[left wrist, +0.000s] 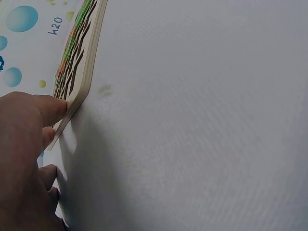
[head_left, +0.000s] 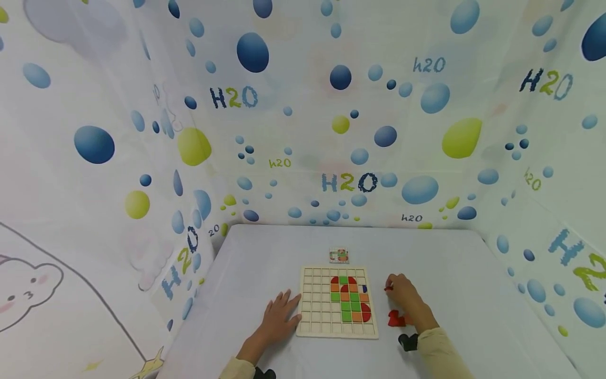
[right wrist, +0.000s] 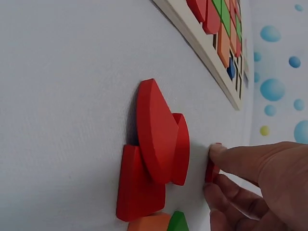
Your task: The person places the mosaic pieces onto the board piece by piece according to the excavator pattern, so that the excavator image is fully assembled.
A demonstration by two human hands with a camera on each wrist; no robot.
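In the head view's lower right, we see the right hand (head_left: 405, 296) pinching a red piece (right wrist: 211, 172) that we judge light, stiff and smooth, best held by opposite edges, while the left hand (head_left: 279, 318), fingers spread, touches the board (head_left: 316, 302).

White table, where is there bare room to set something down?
Bare tabletop lies left of the left hand, between the picture card and the patterned backdrop, and right of the right hand. It's crowded just right of the wooden grid board, where loose red pieces lie near the right hand.
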